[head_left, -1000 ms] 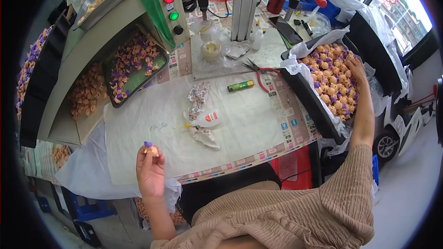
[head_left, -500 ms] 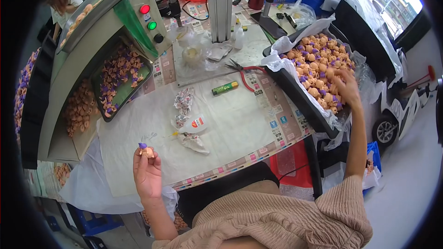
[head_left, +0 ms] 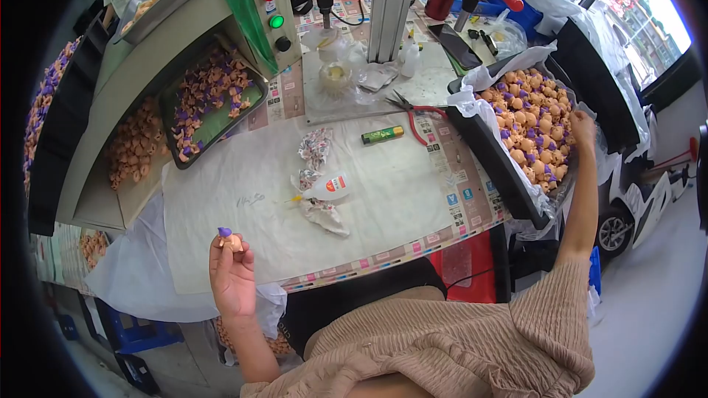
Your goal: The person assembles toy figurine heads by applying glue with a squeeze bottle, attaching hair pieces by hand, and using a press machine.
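Note:
My left hand (head_left: 232,280) pinches a small doll figure (head_left: 231,241) with a peach-coloured body and a purple top, held up over the front left of the white sheet (head_left: 214,206). My right hand (head_left: 582,127) is at the far right edge of a black tray (head_left: 494,158) lined with white plastic. Its fingers are curled by the liner and the outermost figures; what they hold, if anything, is hidden. Many peach and purple figures (head_left: 532,121) fill this tray in a heap.
On the sheet lie a glue bottle (head_left: 328,188), crumpled patterned paper (head_left: 316,149) and a green tube (head_left: 383,135). Red-handled pliers (head_left: 414,119) rest nearby. A dark tray (head_left: 214,129) of purple-and-peach pieces leans at left. A press column (head_left: 387,18) stands at the back.
My right hand has moved from above the heaped figures to the tray's right edge. My left hand still holds the same figure. The view has shifted, so the table appears farther right.

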Demonstrator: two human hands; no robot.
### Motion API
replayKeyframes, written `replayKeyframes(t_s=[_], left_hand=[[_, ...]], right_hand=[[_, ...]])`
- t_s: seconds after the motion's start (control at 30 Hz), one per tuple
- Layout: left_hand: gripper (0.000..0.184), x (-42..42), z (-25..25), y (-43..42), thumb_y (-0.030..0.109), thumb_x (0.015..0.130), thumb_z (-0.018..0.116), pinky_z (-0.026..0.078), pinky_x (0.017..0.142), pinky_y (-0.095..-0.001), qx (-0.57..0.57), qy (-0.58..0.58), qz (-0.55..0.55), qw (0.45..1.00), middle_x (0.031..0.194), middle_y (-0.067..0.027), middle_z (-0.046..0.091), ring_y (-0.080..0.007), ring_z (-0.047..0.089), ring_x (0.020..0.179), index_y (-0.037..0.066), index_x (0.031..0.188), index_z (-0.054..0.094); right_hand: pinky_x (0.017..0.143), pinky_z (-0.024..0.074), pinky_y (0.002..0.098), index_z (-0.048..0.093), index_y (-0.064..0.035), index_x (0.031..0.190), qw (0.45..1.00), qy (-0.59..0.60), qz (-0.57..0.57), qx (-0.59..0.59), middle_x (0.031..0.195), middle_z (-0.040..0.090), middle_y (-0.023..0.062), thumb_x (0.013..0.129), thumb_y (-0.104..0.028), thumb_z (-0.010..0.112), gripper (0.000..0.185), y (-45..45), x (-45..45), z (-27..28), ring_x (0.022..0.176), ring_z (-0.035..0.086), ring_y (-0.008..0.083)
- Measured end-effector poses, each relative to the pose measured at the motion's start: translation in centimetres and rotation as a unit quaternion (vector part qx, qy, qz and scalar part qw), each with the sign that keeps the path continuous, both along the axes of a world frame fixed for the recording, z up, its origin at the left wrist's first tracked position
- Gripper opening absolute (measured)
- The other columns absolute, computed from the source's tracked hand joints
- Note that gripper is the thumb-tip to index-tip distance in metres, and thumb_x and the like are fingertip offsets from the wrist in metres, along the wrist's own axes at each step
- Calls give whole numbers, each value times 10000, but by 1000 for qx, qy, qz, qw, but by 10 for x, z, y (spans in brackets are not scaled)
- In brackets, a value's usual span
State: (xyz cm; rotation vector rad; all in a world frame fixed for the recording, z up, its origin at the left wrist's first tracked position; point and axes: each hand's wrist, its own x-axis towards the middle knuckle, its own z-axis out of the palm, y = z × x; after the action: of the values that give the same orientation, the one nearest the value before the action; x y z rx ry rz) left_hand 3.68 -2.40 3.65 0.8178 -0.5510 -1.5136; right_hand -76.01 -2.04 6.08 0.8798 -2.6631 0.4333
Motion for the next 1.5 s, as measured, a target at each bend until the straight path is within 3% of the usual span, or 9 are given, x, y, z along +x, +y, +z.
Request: replayKeyframes(t_s=[0.23,0.4,0.47,0.53,0.6,0.7,0.83,1.3,1.5], left_hand=[[237,-28,12,-25,95,945,549,494,846,-246,1,-23,-67,998,1045,-49,557,-141,571,953,45,1175,521],[246,-52,27,-63,78,922,580,494,885,-277,-39,-12,-147,988,1058,-67,580,-164,592,994,18,1155,531],[231,-58,30,-80,88,917,592,498,882,-273,-47,-5,-175,984,1056,-63,586,-161,598,989,9,1129,546],[210,-65,31,-98,99,913,603,507,869,-267,-40,-1,-190,981,1039,-61,600,-152,608,960,1,1096,565],[200,-72,29,-115,105,912,609,513,860,-264,-23,-4,-172,985,1025,-60,608,-147,613,942,-1,1078,576],[197,-78,18,-144,114,909,620,521,831,-254,-25,15,-225,974,991,-49,632,-129,619,913,15,1078,592],[199,-108,9,-168,116,906,627,528,798,-247,-7,2,-260,966,978,-39,650,-120,627,890,33,1084,600],[181,-136,7,-212,137,894,651,532,781,-251,-22,-90,-192,977,961,-16,658,-111,627,877,58,1053,617],[232,-165,5,-248,148,842,714,503,749,-262,-24,-234,-141,962,960,-17,662,-121,611,834,54,1035,625]], right_hand=[[816,504,408,665,-59,1019,954,-161,240,79,947,685,185,951,-312,428,353,19,72,7,929,653,330],[898,468,471,591,-111,1224,945,205,184,176,1239,586,184,971,-414,345,465,-5,-23,-47,1082,584,357],[917,451,500,596,-94,1210,953,71,-38,291,1268,562,188,967,-376,391,425,-28,92,26,1125,550,387],[930,457,468,613,-108,1188,966,189,52,166,1210,590,159,971,-316,420,357,-25,107,24,1186,506,361],[962,432,433,613,-77,1198,954,-9,296,38,1241,576,164,962,-244,473,322,-36,93,13,1190,496,373],[992,401,403,597,-56,1216,880,23,469,76,1241,578,182,947,-199,514,316,-37,166,2,1173,515,370],[1022,378,388,602,-54,1210,877,-160,452,12,1272,563,180,927,-146,522,307,-43,230,22,1190,511,340],[993,395,354,600,-1,1166,815,-120,563,74,1273,550,167,845,-41,576,325,-75,246,43,1174,522,316],[885,459,337,633,35,1070,832,-110,537,-86,1068,648,130,845,-14,589,234,-48,224,37,1010,608,254]])
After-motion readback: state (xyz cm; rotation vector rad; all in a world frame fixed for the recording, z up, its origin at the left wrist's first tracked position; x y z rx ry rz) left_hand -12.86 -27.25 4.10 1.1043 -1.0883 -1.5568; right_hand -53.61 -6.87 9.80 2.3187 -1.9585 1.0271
